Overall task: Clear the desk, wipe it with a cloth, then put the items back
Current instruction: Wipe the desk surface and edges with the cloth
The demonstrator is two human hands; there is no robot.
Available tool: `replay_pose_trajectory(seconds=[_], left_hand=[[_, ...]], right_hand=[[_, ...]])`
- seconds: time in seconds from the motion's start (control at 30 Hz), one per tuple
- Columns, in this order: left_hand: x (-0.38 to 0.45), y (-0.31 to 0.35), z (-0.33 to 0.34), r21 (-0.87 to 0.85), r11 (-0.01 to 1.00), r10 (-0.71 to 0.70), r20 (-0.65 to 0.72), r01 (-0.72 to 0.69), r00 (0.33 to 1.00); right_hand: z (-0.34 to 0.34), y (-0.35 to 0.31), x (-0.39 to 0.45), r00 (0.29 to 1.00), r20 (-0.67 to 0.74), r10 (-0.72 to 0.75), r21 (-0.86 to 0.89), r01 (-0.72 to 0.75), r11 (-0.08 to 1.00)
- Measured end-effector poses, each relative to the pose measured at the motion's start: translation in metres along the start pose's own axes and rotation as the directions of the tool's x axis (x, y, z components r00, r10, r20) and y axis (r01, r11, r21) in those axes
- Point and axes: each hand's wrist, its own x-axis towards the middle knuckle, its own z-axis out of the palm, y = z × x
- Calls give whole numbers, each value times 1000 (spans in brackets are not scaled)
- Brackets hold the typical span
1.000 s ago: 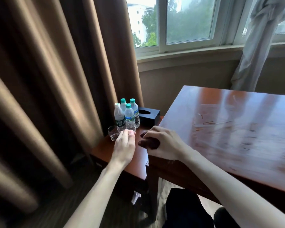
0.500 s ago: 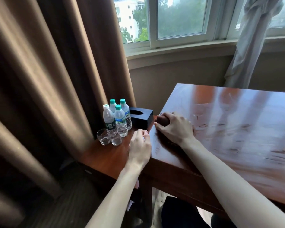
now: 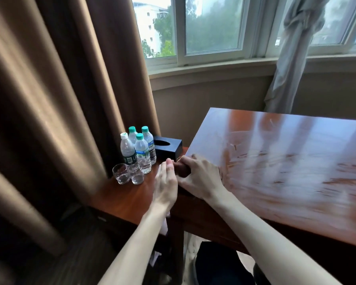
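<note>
Both hands [image 3: 200, 177] at desk [image 3: 286, 161] corner

The right hand [image 3: 199, 177] curls its fingers round a dark brown cloth [image 3: 182, 171] at the left edge of the glossy wooden desk [image 3: 286, 161], whose top shows streaks. The left hand [image 3: 165, 186] is flat, fingers straight, just beside the cloth over a lower side table [image 3: 119, 198]. On that table stand four water bottles [image 3: 139, 149], two clear glasses [image 3: 128, 175] in front of them, and a black tissue box [image 3: 168, 147] to their right. Brown curtains [image 3: 60, 89] hang left; a window [image 3: 210, 27] lies far.
</note>
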Motion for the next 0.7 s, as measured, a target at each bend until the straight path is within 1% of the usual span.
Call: replay_pose_trajectory(seconds=[0.1, 0.13, 0.17, 0.23, 0.3, 0.33, 0.37, 0.43, 0.47, 0.5, 0.53, 0.57, 0.63, 0.7], left_hand=[[-13, 11, -25, 15, 997, 74, -32, -73, 997], [-16, 14, -33, 29, 995, 100, -41, -99, 994], [-20, 17, -41, 45, 992, 123, -44, -121, 991], [-27, 18, -56, 102, 984, 154, -53, -148, 987], [-37, 14, -70, 166, 972, 178, -55, -167, 982], [-41, 11, -76, 204, 963, 191, -54, -177, 980], [-43, 6, -82, 239, 955, 196, -52, -179, 979], [-42, -3, -86, 283, 947, 175, -58, -152, 983], [-40, -7, -83, 303, 943, 159, -52, -136, 986], [-37, -8, -78, 318, 940, 140, -39, -121, 989], [-34, -8, -71, 330, 938, 122, -25, -107, 992], [-30, -6, -62, 343, 933, 117, -11, -107, 993], [-19, 0, -42, 368, 919, 145, 17, -141, 989], [-2, 6, -21, 373, 910, 179, 38, -180, 983]], right_hand=[[-5, -20, -46, 988, 9, -153, -12, 154, 988], [-7, -21, -51, 985, 5, -173, 0, 173, 985], [-8, -21, -49, 987, 7, -158, 15, 158, 987], [-5, -17, -22, 999, 14, -44, 43, 43, 998], [0, -12, 9, 992, 22, 123, -11, -122, 992], [5, -12, 15, 987, 1, 159, -51, -159, 986], [10, -15, 14, 990, -24, 142, -92, -144, 985], [15, -22, -4, 999, -47, -10, -131, 3, 991], [16, -21, -14, 995, -37, -88, -108, 83, 991], [14, -18, -17, 993, -9, -118, -57, 118, 991], [9, -13, -12, 994, 20, -105, -1, 105, 995], [6, -6, -1, 998, 38, -52, 29, 51, 998], [4, 11, 24, 999, 38, 30, 13, -30, 999], [7, 28, 47, 997, 70, 9, -17, -8, 1000]])
